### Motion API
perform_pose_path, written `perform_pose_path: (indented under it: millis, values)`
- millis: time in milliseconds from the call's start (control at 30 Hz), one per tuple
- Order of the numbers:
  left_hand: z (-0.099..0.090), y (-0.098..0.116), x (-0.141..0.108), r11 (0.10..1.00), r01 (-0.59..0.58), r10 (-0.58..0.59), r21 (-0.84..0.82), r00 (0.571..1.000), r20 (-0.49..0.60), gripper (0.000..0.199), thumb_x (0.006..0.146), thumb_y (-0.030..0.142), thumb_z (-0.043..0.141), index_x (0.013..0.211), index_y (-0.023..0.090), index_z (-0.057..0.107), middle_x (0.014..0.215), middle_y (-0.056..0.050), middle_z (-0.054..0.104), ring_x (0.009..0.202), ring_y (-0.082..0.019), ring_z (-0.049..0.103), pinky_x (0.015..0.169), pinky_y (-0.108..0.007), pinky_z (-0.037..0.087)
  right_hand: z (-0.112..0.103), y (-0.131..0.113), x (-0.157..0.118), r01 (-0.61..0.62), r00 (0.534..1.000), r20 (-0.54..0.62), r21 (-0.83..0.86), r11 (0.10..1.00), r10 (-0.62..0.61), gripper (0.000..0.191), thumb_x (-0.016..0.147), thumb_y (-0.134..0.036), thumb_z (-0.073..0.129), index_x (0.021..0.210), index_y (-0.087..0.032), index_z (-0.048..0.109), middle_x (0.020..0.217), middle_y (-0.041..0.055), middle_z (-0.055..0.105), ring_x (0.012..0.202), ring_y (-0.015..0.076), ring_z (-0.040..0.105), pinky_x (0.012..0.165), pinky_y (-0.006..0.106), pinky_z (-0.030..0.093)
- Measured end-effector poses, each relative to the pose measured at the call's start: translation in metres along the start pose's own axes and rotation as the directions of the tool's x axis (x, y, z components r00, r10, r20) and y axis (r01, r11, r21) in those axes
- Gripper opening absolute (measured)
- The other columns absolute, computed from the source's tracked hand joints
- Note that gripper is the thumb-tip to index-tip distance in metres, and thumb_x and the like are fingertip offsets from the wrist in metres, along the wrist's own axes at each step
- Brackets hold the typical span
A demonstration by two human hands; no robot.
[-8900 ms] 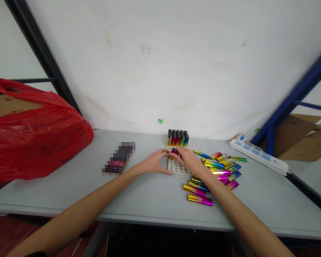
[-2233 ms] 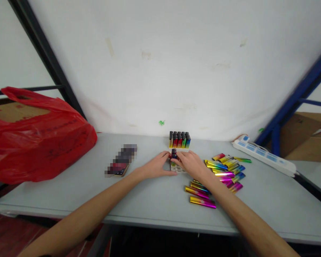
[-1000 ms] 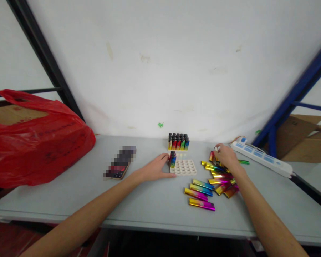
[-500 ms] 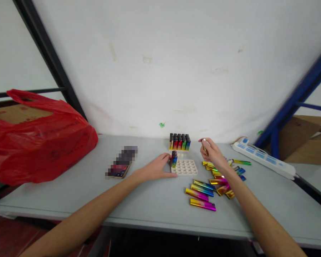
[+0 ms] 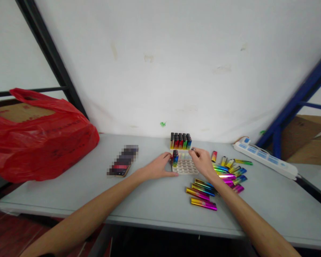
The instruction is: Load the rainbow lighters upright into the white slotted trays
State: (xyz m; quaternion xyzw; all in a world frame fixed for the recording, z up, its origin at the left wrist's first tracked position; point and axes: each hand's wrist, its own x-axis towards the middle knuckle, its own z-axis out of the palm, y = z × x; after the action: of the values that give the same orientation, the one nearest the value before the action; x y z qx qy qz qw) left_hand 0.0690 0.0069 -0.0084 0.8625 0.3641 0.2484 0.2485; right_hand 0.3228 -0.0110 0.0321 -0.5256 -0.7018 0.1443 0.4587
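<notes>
The left hand (image 5: 157,166) is open and curved like a big letter C. Its fingers reach the back left part of the white tray (image 5: 186,167), right by a few standing lighters (image 5: 175,159). Its thumb points at the front left corner of the tray. It has nothing lifted up.

The right hand (image 5: 202,161) is mostly closed, over the right side of the tray. Its thumb and fingers pinch a lighter (image 5: 193,149). Only a little end of it pokes out, so its color is hard to tell.

The tray lies flat on the gray table (image 5: 149,200) and has rows of round holes. The few standing lighters are upright at its left edge, and the one in front looks blue and green. Just behind the tray is a neat block of upright lighters (image 5: 181,142) with black tops. They are yellow, red, green and blue.

To the right is a messy pile of shiny lighters (image 5: 227,175), lying down in gold, pink, blue and green. Some lie under or behind the right arm. Four more lighters (image 5: 203,203) lie almost side by side in front of the tray.

A phone (image 5: 120,167), partly blurry, lies well to the left. A red plastic bag (image 5: 45,142) sits at the far left, and a white power strip (image 5: 266,159) is at the right.
</notes>
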Motion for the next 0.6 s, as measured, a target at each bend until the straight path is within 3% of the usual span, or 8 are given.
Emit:
perform_pose_path:
  millis: [300,600]
  values:
    - [0.0001,0.0018,0.0003,1.0,-0.012,0.012,0.003,1.0,0.001,0.083,0.087,0.074,0.085,0.146,0.019,0.062,0.153,-0.019,0.063,0.146,-0.041,0.06,0.131,-0.057,0.044,0.0029,-0.0038,-0.0015,0.052,0.993,0.105,-0.01,0.999,-0.051,0.063,0.102,-0.079,0.046,0.068,-0.027,0.041,0.057,-0.0047,0.042,0.059,0.0152,0.041,0.06,0.03,0.031]
    - [-0.0001,0.0028,0.0002,1.0,-0.009,0.009,-0.004,1.0,0.003,0.082,0.087,0.076,0.084,0.145,0.021,0.063,0.151,-0.017,0.064,0.143,-0.04,0.061,0.13,-0.055,0.046,0.0092,0.0043,-0.0028,0.051,0.992,0.116,-0.091,0.995,-0.041,0.044,0.095,-0.052,0.049,0.06,-0.027,0.039,0.053,-0.0013,0.045,0.056,0.0156,0.042,0.059,0.031,0.028]
